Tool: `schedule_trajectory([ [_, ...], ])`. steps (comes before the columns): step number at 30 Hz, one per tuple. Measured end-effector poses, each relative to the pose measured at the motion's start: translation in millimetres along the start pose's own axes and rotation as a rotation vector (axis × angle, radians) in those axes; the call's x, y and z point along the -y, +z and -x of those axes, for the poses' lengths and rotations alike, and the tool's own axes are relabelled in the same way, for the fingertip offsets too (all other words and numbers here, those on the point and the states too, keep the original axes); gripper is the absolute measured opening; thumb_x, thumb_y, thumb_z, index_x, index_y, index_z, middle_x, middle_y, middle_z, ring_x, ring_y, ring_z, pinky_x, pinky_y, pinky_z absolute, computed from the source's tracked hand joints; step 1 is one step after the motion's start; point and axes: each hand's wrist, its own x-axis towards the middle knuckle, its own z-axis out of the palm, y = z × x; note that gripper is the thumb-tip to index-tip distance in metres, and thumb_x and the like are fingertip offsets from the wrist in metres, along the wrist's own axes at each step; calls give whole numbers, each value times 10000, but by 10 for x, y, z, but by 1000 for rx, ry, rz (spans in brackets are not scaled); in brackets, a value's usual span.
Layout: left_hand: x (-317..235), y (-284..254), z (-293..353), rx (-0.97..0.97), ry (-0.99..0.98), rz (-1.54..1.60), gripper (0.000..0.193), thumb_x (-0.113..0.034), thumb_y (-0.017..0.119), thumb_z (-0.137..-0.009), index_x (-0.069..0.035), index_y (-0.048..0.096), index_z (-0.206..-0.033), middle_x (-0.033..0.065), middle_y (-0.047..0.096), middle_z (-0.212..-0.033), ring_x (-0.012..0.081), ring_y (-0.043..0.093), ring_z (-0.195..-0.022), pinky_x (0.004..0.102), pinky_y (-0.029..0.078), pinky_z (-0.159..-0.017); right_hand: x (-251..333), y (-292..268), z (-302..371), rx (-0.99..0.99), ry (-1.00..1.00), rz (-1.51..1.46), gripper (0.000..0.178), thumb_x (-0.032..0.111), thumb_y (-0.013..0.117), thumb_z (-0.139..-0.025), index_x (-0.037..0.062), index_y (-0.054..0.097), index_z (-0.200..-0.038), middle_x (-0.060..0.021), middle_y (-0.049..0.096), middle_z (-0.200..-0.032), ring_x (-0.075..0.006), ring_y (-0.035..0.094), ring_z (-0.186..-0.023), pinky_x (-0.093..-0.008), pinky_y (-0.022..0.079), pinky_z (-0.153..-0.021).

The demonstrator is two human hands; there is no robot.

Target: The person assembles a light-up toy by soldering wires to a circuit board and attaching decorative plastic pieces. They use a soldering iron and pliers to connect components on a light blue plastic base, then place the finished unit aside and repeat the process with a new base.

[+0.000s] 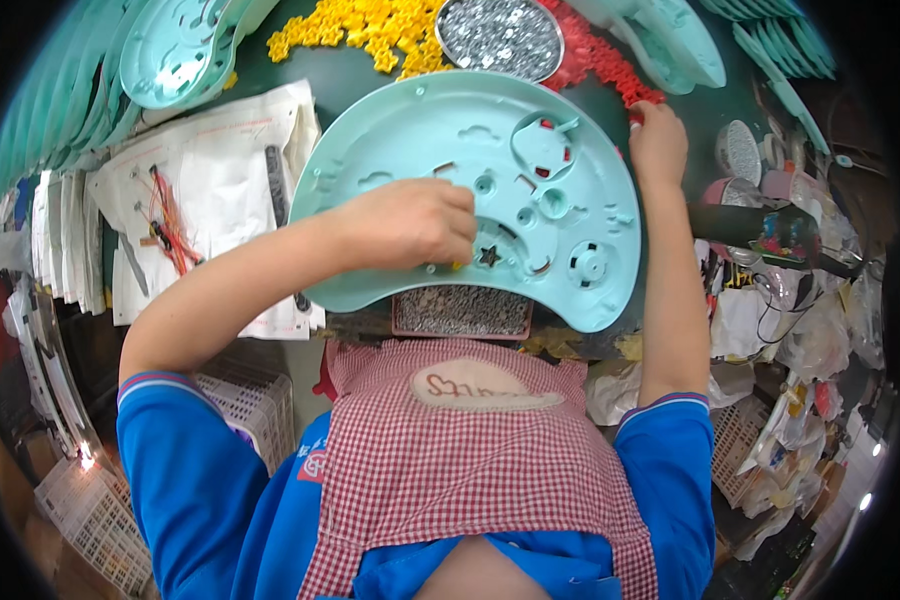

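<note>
A pale turquoise kidney-shaped plastic shell lies in front of me, with moulded posts, slots and a star-shaped hole. My left hand is over its near middle, fingers closed and bent down. Under those fingertips peeks a small yellow plastic piece; most of it is hidden. Beyond the shell's right edge, my right hand reaches to the pile of red plastic pieces. Its thumb and finger pinch a small red piece at the pile's near end. Red parts show in the shell's round recess.
Yellow star-like pieces and a round dish of small metal parts are at the back. A pink-rimmed tray is at the near edge. Left are wires on white bags; right, a dark-handled tool. More shells surround the bench.
</note>
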Motion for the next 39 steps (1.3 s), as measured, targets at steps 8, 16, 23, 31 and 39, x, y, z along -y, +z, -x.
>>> schedule_trajectory([
  [8,-96,63,-5,-42,-151,-104,172,-98,640,-727,-97,698,-889,-4,656,-907,207,578,-985,339,537,-753,-73,21,32,123,82,-147,187,188,702,-821,137,705,-1001,-126,665,-991,-336,629,-954,-432,496,-831],
  [16,-609,146,202,-141,-396,-239,205,-235,733,-768,-112,678,-922,-1,711,-1026,227,599,-1124,402,468,-958,777,-852,467,72,-446,-802,257,4,700,-756,105,713,-992,-49,658,-993,-237,636,-924,-318,521,-785],
  [23,-609,244,41,-132,-470,-325,251,-205,726,-745,-103,699,-973,-4,716,-1042,227,603,-1099,389,453,-988,909,-677,812,494,-833,-779,275,-12,702,-700,161,716,-913,46,642,-959,-179,566,-965,-418,308,-1013],
  [31,-621,267,-8,-86,-533,-249,229,-176,736,-725,-91,722,-937,1,632,-979,199,590,-1026,362,464,-928,931,-636,824,428,-883,-765,242,-12,695,-711,157,718,-882,43,634,-956,-175,563,-951,-411,324,-992],
  [39,-586,292,28,-124,-522,-227,216,-182,748,-712,-73,729,-898,12,639,-993,195,593,-1001,352,459,-926,886,-627,819,415,-950,-715,282,9,681,-673,128,726,-925,1,618,-997,-201,552,-956,-383,404,-935],
])
